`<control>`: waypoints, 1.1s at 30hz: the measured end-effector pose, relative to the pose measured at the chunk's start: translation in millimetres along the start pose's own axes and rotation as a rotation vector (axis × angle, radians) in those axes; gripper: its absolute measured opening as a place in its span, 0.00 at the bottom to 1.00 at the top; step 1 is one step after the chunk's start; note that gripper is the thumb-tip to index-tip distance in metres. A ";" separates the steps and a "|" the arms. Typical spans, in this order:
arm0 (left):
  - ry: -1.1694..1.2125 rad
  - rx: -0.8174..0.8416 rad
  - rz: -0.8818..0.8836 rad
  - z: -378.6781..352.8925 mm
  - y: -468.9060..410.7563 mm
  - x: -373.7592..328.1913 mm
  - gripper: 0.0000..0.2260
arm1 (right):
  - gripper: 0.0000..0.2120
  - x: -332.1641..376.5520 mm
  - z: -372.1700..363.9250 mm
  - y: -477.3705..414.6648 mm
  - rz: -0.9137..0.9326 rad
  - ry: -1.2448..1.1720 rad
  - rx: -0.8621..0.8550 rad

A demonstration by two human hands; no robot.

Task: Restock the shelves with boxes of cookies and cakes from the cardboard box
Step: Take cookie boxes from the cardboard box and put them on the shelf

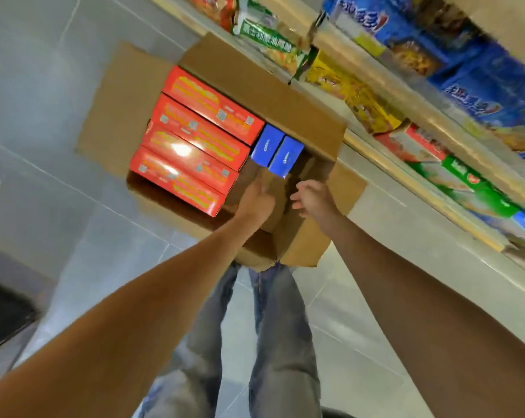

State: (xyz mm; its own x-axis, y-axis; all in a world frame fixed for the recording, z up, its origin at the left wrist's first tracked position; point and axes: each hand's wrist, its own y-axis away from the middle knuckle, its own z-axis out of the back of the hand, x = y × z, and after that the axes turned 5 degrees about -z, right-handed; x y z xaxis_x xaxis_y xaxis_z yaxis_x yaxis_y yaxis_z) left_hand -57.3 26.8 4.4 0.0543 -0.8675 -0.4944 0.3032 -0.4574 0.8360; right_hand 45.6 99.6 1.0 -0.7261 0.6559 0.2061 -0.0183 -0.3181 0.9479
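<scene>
An open cardboard box [264, 86] stands on the floor below me, flaps spread. Several red boxes [194, 140] fill its left part, stacked side by side. Two blue boxes [277, 150] stand on end beside them, and the box's near right part shows bare cardboard. My left hand [256, 200] reaches down into that bare part, fingers extended toward the blue boxes and holding nothing. My right hand [314, 199] hovers just right of it, fingers relaxed and empty.
Shelves [406, 164] run along the right, holding green, yellow, red and blue packets and boxes. Grey tiled floor [43, 116] lies to the left. My legs in jeans [279, 342] stand just behind the cardboard box. A dark object [4, 315] sits at the left edge.
</scene>
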 end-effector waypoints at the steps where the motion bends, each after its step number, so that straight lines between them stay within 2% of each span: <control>1: -0.017 -0.006 -0.003 -6.3 -14.7 3.9 0.20 | 0.13 1.0 -4.2 -14.6 -0.004 -0.009 -0.011; 3: -0.020 -0.058 -0.025 -21.0 -38.9 10.2 0.12 | 0.13 2.1 -14.1 -51.3 -0.021 -0.005 -0.023; 6: -0.121 -0.029 -0.091 -36.3 -76.6 22.2 0.23 | 0.13 0.5 -22.0 -90.6 0.002 0.012 -0.061; 10: -0.191 -0.068 -0.128 -46.0 -109.6 28.7 0.21 | 0.11 -5.2 -30.8 -127.7 -0.016 -0.060 -0.130; 12: -0.150 -0.087 -0.139 -50.8 -113.5 32.1 0.19 | 0.18 -4.8 -35.7 -133.9 -0.004 -0.097 -0.155; 15: -0.034 -0.070 -0.063 -58.7 -114.6 42.9 0.19 | 0.26 -11.3 -41.9 -148.3 -0.028 -0.119 -0.178; 18: 0.046 0.012 0.003 -68.8 -111.5 54.7 0.19 | 0.31 -19.8 -33.7 -158.5 -0.148 -0.085 -0.223; 20: 0.072 0.020 0.044 -72.8 -105.5 61.8 0.20 | 0.31 -26.2 -22.9 -164.4 -0.199 -0.045 -0.236; 23: 0.070 -0.030 0.051 -72.6 -90.7 67.6 0.19 | 0.26 -25.3 -9.2 -157.3 -0.182 -0.062 -0.180; 27: 0.026 -0.065 -0.030 -55.5 -66.2 54.7 0.13 | 0.24 -20.8 2.2 -124.1 -0.147 0.057 -0.111; 30: -0.022 -0.091 -0.145 -34.1 -46.1 30.2 0.17 | 0.22 -21.4 21.7 -81.8 -0.097 0.175 -0.016; 33: -0.176 0.027 -0.217 -12.8 -28.9 2.3 0.22 | 0.22 -26.0 44.8 -35.0 -0.038 0.204 0.161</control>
State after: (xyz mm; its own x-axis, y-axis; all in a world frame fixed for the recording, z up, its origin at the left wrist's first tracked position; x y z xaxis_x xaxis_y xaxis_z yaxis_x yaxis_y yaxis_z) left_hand -53.8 40.5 -23.9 -0.1755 -0.7681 -0.6158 0.2646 -0.6393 0.7220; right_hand 95.9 124.4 -26.7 -0.8509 0.5086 0.1313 0.0489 -0.1721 0.9839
